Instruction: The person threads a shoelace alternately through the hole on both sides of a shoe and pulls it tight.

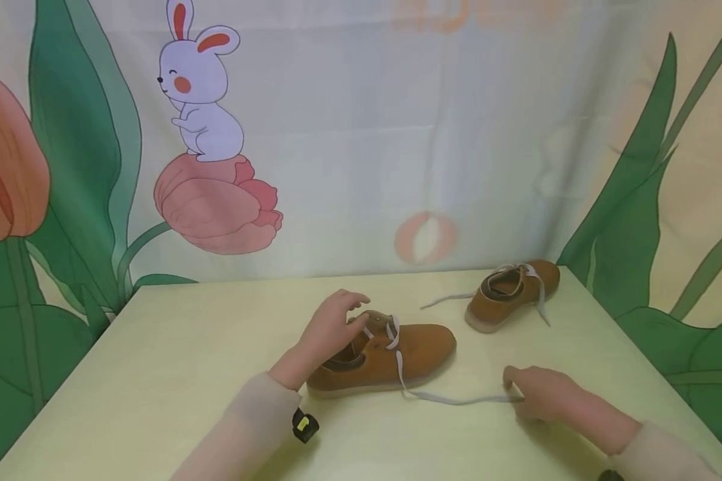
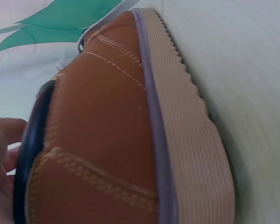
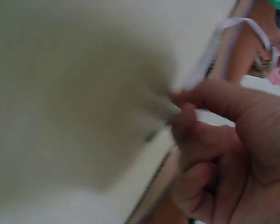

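Observation:
A brown lace-up shoe (image 1: 424, 347) lies with its toe to the right near the middle of the table. My left hand (image 1: 332, 325) hovers at the shoe's opening, thumb beside the tongue, fingers loosely bent; whether it touches the shoe is unclear. In the left wrist view the shoe's side (image 2: 102, 107) hides most of that hand. To the right, my right hand (image 1: 547, 394) pinches a pale grey shoelace (image 1: 451, 399) of this shoe between thumb and forefinger. The lace's end pokes out past the fingertips in the right wrist view, blurred.
A second brown shoe (image 1: 499, 300) rests at the back right of the pale yellow table (image 1: 156, 374), its laces trailing to both sides. Behind stands a printed cloth backdrop (image 1: 337, 133) with a rabbit and tulips.

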Tool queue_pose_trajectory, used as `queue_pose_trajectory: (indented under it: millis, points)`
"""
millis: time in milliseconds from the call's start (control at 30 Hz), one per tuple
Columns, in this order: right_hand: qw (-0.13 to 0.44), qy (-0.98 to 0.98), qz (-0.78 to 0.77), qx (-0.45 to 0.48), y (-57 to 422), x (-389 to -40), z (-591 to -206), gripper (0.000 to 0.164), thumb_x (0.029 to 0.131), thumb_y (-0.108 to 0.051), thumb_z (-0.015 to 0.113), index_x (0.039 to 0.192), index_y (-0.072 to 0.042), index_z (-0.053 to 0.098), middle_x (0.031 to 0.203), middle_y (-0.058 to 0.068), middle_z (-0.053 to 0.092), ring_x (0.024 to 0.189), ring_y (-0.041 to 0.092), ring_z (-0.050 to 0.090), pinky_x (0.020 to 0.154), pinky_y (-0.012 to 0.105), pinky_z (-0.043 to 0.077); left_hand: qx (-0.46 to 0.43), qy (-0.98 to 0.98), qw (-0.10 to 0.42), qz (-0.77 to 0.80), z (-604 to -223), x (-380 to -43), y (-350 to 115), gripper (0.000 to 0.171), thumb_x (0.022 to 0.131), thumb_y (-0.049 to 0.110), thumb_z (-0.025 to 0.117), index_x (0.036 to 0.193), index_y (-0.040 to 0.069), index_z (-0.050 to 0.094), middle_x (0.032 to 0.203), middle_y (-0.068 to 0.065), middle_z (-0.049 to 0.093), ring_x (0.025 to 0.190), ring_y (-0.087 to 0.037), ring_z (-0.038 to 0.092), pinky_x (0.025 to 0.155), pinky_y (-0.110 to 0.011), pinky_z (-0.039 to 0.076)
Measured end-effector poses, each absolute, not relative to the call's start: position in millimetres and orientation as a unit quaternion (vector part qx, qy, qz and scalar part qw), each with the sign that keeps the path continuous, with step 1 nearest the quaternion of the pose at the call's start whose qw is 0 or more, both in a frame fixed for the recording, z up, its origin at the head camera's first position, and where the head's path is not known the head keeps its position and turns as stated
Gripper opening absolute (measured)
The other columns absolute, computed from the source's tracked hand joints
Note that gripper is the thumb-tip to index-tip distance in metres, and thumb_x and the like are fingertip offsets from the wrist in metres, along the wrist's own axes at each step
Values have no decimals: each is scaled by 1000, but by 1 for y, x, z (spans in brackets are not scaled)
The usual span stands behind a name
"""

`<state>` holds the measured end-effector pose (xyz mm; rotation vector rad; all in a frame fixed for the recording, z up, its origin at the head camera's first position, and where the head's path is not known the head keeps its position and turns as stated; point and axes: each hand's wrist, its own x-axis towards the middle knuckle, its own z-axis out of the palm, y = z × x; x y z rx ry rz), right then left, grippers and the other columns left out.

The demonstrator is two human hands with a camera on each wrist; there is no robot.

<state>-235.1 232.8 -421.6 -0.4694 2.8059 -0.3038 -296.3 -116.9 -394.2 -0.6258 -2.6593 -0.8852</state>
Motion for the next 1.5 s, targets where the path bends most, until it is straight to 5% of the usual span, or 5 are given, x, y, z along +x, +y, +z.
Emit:
queue_pose_trajectory:
  millis: [200, 567, 800, 1033, 1500]
  points:
    - [63, 967, -109, -220, 233, -245, -435, 20, 79, -4, 68, 76, -17, 54, 64, -6, 53, 58, 8, 44, 55, 24, 37, -201, -915, 157, -313, -405, -292, -115, 22, 94, 13, 64, 113, 4, 70, 106, -12, 68, 99, -27, 64, 86, -42, 55]
    - [-43, 940, -278, -195, 208, -265, -387, 8, 96, -14, 60, 97, -7, 57, 89, 10, 73, 50, 10, 55, 51, 24, 45, -201, -913, 174, -309, -407, -293, -116, 18, 93, 12, 66, 109, 6, 71, 103, -9, 69, 97, -24, 65, 83, -39, 56]
    - [-26, 904, -385, -185, 182, -290, -364, 20, 98, -6, 58, 114, 5, 53, 104, 26, 72, 54, 15, 58, 54, 25, 49, -184, -919, 157, -313, -406, -294, -117, 20, 94, 12, 66, 112, 6, 70, 104, -10, 69, 96, -23, 65, 83, -39, 56]
    - [-21, 903, -348, -251, 139, -331, -377, 14, 98, -5, 57, 104, 2, 68, 91, 19, 72, 70, 20, 68, 62, 26, 54, -176, -920, 143, -320, -411, -296, -116, 14, 95, 11, 63, 106, 7, 71, 104, -8, 72, 97, -23, 66, 87, -40, 55]
    - [-32, 908, -291, -301, 78, -355, -395, 14, 98, -11, 58, 100, -7, 71, 102, 12, 74, 83, 20, 64, 76, 35, 52, -179, -920, 152, -315, -410, -296, -118, 14, 96, 10, 62, 106, 6, 70, 103, -9, 73, 95, -23, 67, 85, -40, 55]
